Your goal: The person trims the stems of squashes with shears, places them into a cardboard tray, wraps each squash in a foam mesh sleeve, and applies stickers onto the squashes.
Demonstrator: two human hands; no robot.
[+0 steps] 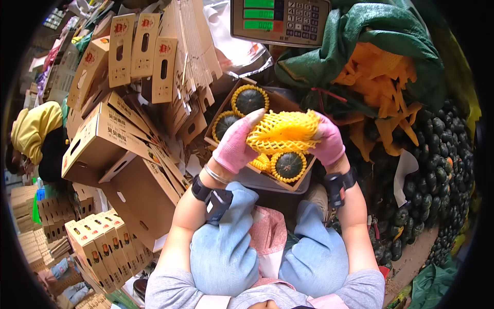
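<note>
A yellow foam net sleeve [282,131] is held between my two pink-gloved hands, above an open cardboard box [302,177]. My left hand [235,147] grips its left end, the thumb pointing up along the edge. At the other end my right hand [328,141] is closed on the netting, its fingertips partly hidden. Whether anything is inside the sleeve I cannot tell. In the box below sit dark green squashes in yellow nets: one at the back [250,100], one at the left [226,126] and one at the front right [288,166].
A digital scale [280,20] stands beyond the box. Orange-yellow sleeves [378,77] spill from a green sack [391,23]. Many loose squashes [437,154] are heaped at right. Flattened cartons [180,56] and an open carton [136,201] crowd the left, near another person in yellow [38,131].
</note>
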